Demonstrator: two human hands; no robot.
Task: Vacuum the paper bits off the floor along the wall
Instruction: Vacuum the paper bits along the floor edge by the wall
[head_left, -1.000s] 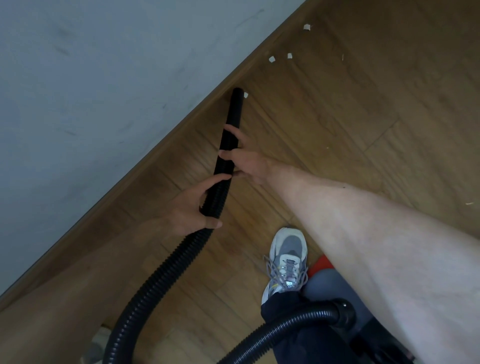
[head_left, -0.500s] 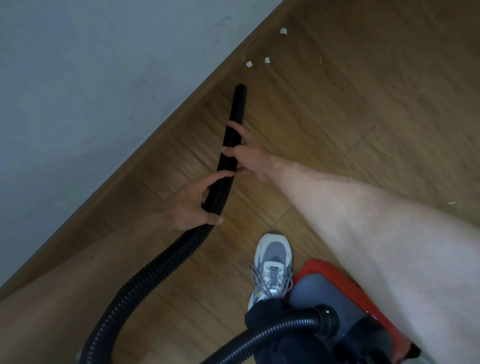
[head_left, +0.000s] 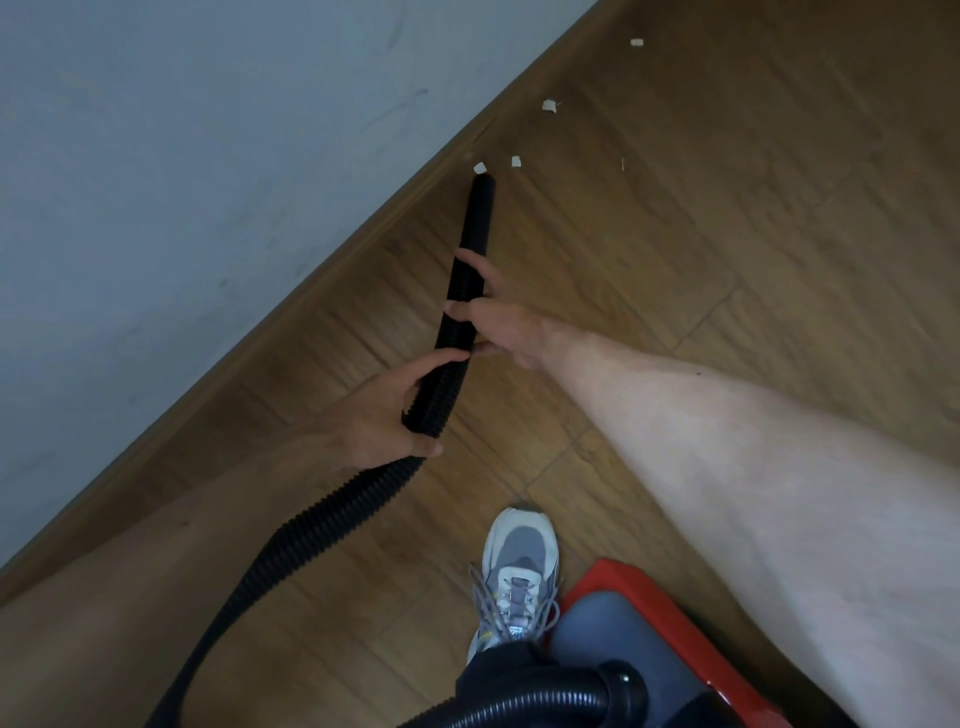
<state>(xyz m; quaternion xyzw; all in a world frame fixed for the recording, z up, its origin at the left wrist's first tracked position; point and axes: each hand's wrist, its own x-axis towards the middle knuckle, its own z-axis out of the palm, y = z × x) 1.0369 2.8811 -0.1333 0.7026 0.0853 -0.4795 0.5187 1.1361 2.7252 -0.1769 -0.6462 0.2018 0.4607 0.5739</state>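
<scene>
The black ribbed hose (head_left: 363, 499) runs up from the lower left of the floor (head_left: 727, 312) towards the wall (head_left: 208, 156), its open end low over the boards just beside the wooden baseboard (head_left: 363, 223). The left grip (head_left: 374, 415) is wrapped round the hose, thumb on one side and fingers curled under it. The right grip (head_left: 498, 327) clasps the hose further along, nearer the end, with fingers hooked over the ribs. The paper bits (head_left: 479, 167) lie along the floor's wall edge. The nearest one is just past the hose end, another is just to its right, and two more are further up the edge towards the top right corner. A grey and white shoe (head_left: 519, 566) stands near the floor's bottom edge, beside the red and grey vacuum body (head_left: 613, 623).
</scene>
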